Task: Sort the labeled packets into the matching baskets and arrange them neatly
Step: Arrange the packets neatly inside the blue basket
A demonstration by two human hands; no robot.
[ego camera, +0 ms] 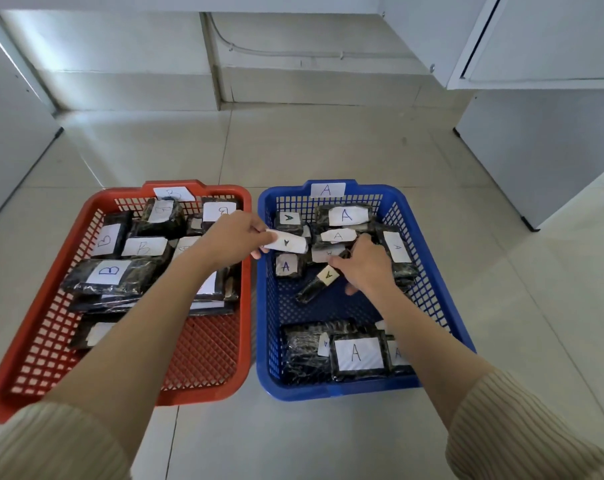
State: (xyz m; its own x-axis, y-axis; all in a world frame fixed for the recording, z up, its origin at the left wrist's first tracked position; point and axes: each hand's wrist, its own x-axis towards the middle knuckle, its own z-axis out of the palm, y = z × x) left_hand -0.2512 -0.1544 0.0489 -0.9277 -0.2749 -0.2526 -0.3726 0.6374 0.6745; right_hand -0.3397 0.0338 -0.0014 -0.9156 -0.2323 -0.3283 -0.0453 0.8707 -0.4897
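A red basket (pixel 245 306) tagged B stands on the left and holds several dark packets with B labels (pixel 108 270). Beside it a blue basket (pixel 264 341) tagged A holds several dark packets with A labels (pixel 357 353). My left hand (pixel 231 237) reaches over the red basket's right rim and pinches a packet with an A label (pixel 288 242) above the blue basket's left side. My right hand (pixel 364 266) is inside the blue basket, its curled fingers gripping a slim dark packet with a yellowish A label (pixel 319 280), which lies tilted.
Both baskets sit on a pale tiled floor (pixel 328 150). White cabinets (pixel 536 150) stand at the right and left, with a step and wall behind. Bare mesh shows in the near part of the red basket and the middle of the blue one.
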